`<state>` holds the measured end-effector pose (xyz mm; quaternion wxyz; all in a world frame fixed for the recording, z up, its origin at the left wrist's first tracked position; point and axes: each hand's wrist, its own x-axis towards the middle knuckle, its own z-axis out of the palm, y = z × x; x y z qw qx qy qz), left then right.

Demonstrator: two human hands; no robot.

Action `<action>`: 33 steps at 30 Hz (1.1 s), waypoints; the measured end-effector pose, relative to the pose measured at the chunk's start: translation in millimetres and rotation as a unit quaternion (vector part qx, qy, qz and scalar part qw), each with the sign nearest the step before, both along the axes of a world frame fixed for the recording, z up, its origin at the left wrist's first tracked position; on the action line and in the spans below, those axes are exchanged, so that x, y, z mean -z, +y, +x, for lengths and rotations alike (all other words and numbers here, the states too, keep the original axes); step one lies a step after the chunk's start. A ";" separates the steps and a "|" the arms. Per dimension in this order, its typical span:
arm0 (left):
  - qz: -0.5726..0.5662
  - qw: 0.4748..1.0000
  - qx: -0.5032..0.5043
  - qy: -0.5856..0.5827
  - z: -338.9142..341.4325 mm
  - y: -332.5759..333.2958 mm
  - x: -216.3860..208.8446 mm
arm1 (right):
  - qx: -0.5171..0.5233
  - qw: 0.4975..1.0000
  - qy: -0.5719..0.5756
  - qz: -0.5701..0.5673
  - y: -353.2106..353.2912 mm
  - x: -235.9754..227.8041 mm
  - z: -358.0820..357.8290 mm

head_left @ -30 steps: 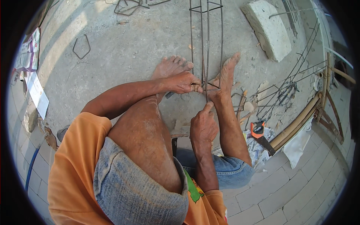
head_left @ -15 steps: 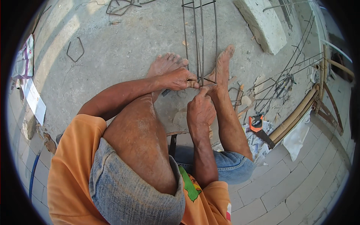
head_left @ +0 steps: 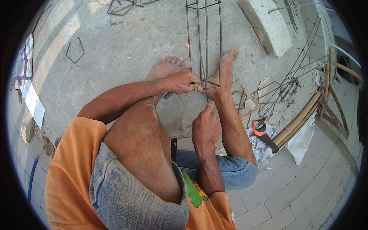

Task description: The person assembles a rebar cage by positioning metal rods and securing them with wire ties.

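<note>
A narrow rebar cage (head_left: pixel 207 42) of thin dark steel bars runs from the far edge to between my feet, with a square stirrup (head_left: pixel 213 87) at its near end. My left hand (head_left: pixel 184 82) is closed beside the stirrup's left corner. Its fingertips are at the bars, and what they pinch is hidden. A short dark stub (head_left: pixel 168 95) shows below that wrist. Closer to me, my right hand (head_left: pixel 207 124) is curled, its index finger along the near end of a thin steel rod (head_left: pixel 207 96) that reaches past the stirrup. My bare right foot (head_left: pixel 227 71) is beside the cage.
Several bent stirrups (head_left: pixel 122 7) lie at the far left, one loose stirrup (head_left: pixel 75 51) nearer. A concrete block (head_left: pixel 268 27) rests at the far right. A handsaw (head_left: pixel 264 134) with an orange-black handle lies on newspaper, near bamboo poles (head_left: pixel 301 119) and tangled steel bars (head_left: pixel 285 90).
My right hand has drawn back slightly towards me, away from the stirrup, and more of the rod shows. The left hand stays at the stirrup's corner.
</note>
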<state>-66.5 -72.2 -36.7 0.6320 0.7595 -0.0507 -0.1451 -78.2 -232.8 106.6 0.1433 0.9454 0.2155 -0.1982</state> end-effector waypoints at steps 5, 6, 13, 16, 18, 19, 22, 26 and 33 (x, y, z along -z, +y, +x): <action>-0.026 0.998 -0.044 -0.027 -9.1 -2.0 3.6 | -0.019 0.999 -0.008 0.036 18.2 19.2 12.5; 0.005 0.999 -0.050 0.004 -21.6 9.7 8.6 | -0.031 0.998 0.006 0.050 19.4 22.9 3.1; -0.016 0.999 -0.027 0.014 -9.1 4.5 -2.0 | -0.017 0.999 -0.008 0.033 14.9 23.0 9.2; 0.019 1.000 -0.014 0.018 -6.0 4.8 -1.1 | -0.009 1.000 0.002 0.010 1.2 1.6 -3.3; -0.011 0.999 -0.047 -0.020 -4.0 -1.3 2.8 | 0.008 1.000 0.019 -0.019 -1.9 -3.2 -3.0; -0.005 0.999 -0.049 -0.010 -12.3 3.6 3.9 | -0.008 1.000 0.008 0.003 5.4 7.5 0.1; 0.013 0.999 -0.031 0.021 -9.4 5.6 -0.2 | -0.026 0.999 -0.021 0.022 15.7 24.2 9.8; -0.014 0.999 -0.047 -0.004 -4.1 5.4 -1.0 | -0.009 1.000 0.002 0.000 -1.3 -1.6 -1.9; -0.017 0.998 -0.051 -0.020 -7.8 -0.1 3.9 | -0.031 0.998 -0.035 0.043 14.5 21.0 8.4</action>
